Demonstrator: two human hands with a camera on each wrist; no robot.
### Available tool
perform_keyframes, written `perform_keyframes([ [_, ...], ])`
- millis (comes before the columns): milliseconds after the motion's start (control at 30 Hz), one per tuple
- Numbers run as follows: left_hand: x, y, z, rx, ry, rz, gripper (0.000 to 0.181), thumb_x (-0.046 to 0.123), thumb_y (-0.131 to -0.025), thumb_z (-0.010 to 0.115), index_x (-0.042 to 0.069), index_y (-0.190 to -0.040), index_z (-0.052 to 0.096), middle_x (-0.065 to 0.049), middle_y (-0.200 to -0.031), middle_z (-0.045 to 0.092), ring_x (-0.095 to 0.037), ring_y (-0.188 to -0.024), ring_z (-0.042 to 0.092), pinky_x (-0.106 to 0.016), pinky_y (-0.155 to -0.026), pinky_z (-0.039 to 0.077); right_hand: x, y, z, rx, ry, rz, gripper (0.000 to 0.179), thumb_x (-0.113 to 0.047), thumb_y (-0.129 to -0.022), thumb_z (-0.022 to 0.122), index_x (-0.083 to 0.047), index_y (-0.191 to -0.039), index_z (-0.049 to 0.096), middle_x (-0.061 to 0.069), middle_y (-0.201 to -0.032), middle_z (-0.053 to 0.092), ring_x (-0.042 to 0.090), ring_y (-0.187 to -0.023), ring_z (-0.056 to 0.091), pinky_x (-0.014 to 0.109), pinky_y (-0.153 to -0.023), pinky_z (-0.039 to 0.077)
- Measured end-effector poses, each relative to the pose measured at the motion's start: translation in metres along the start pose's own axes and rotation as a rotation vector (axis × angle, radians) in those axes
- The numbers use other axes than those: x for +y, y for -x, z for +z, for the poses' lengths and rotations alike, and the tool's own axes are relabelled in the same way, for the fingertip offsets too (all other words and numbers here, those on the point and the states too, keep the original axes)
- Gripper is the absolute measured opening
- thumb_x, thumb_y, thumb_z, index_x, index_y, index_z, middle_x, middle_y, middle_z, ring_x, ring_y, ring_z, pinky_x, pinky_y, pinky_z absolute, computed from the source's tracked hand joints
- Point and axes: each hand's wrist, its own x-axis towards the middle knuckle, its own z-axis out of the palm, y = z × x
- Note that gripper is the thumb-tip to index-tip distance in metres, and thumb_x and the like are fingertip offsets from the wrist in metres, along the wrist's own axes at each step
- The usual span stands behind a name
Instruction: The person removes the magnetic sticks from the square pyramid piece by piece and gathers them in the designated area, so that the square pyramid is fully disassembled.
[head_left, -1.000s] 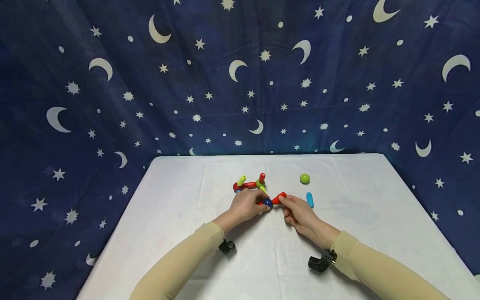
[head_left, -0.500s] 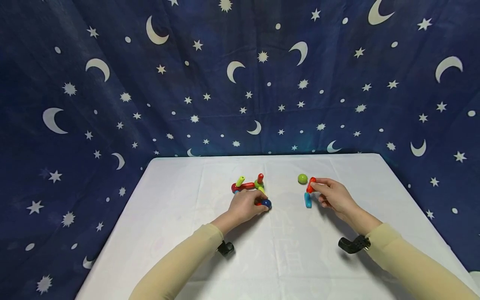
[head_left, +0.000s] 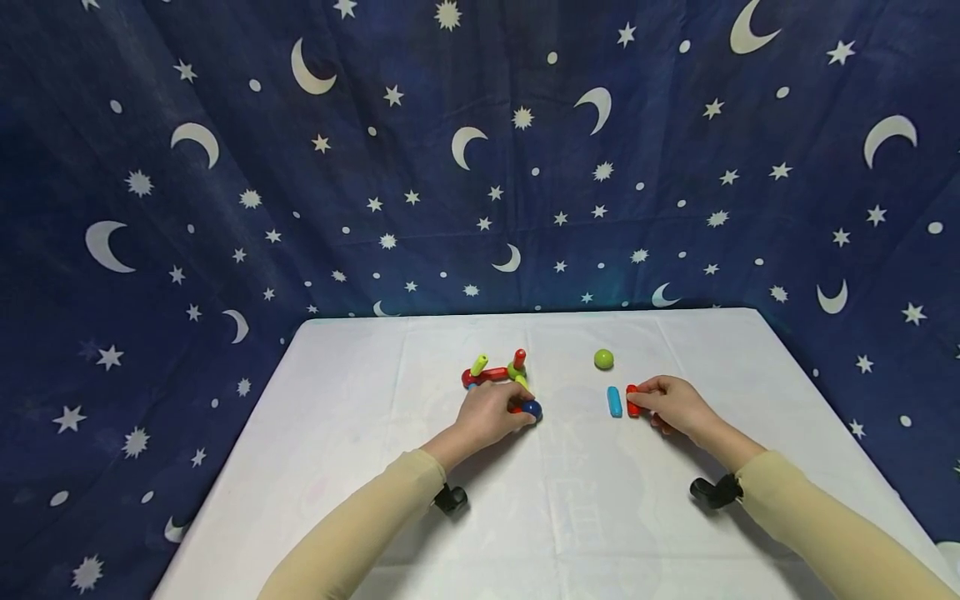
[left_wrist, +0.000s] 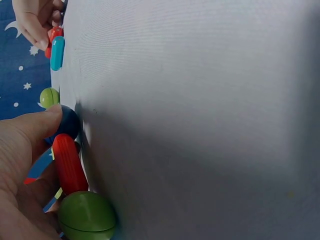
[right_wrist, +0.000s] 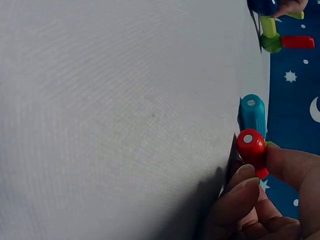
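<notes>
My left hand [head_left: 489,413] grips a dark blue ball [head_left: 532,409] at the near right corner of a structure of coloured sticks and balls. In the left wrist view a red stick [left_wrist: 69,162] runs from that ball to a green ball [left_wrist: 87,217]. At the structure's far side, a red stick [head_left: 520,359] and a yellow-green stick [head_left: 479,364] point upward. Farther right, my right hand [head_left: 678,410] pinches a loose red stick [head_left: 633,401] between thumb and fingers. Beside it lies a light blue stick [head_left: 614,402], roughly parallel. The palm hides part of the structure.
A loose green ball [head_left: 603,359] sits behind the light blue stick on the white table [head_left: 585,517]. Behind the table hangs a dark blue curtain [head_left: 420,242] with moons and stars.
My right hand has carried the red stick away from the blue ball to the right, then nearer me, beside the light blue stick. The left hand keeps its hold on the ball.
</notes>
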Motion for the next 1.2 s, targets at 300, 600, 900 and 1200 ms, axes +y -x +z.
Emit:
perform_keyframes([
  [300, -0.0015, -0.0005, 0.0016, -0.003, -0.002, -0.002, 0.030, 0.036, -0.090, 0.080, 0.024, -0.117, 0.074, 0.011, -0.101, 0.072, -0.015, -0.100, 0.061, -0.035, -0.088, 0.045, 0.0007, -0.0026, 0.0036, 0.033, 0.028, 0.007, 0.045, -0.033, -0.096, 0.071, 0.002, -0.122, 0.061, 0.005, -0.079, 0.059, 0.018, -0.060, 0.056, 0.032, -0.051, 0.048],
  [600, -0.0009, 0.0002, 0.0011, -0.001, 0.000, 0.001, 0.030, 0.036, -0.090, 0.080, 0.024, -0.116, 0.074, 0.011, -0.101, 0.072, -0.015, -0.099, 0.061, -0.036, -0.089, 0.045, -0.0007, -0.0004, 0.0042, 0.036, 0.023, 0.000, 0.045, -0.031, -0.097, 0.071, 0.003, -0.124, 0.059, 0.006, -0.077, 0.059, 0.018, -0.059, 0.055, 0.032, -0.050, 0.048],
  [900, -0.0001, 0.0000, 0.0010, -0.004, 0.009, -0.002, 0.029, 0.035, -0.090, 0.080, 0.023, -0.116, 0.074, 0.011, -0.101, 0.072, -0.014, -0.099, 0.061, -0.035, -0.089, 0.045, -0.0004, 0.0002, 0.0040, 0.041, 0.016, -0.009, 0.044, -0.030, -0.098, 0.070, 0.004, -0.123, 0.060, 0.006, -0.078, 0.059, 0.018, -0.060, 0.055, 0.032, -0.050, 0.048],
  [1200, 0.0003, -0.0004, 0.0014, -0.006, 0.005, -0.003, 0.029, 0.035, -0.091, 0.080, 0.023, -0.117, 0.074, 0.011, -0.100, 0.071, -0.014, -0.099, 0.061, -0.034, -0.088, 0.045, 0.0000, 0.0011, 0.0034, 0.039, -0.006, -0.002, 0.042, -0.030, -0.100, 0.067, 0.003, -0.124, 0.060, 0.006, -0.079, 0.059, 0.018, -0.060, 0.055, 0.032, -0.050, 0.048],
])
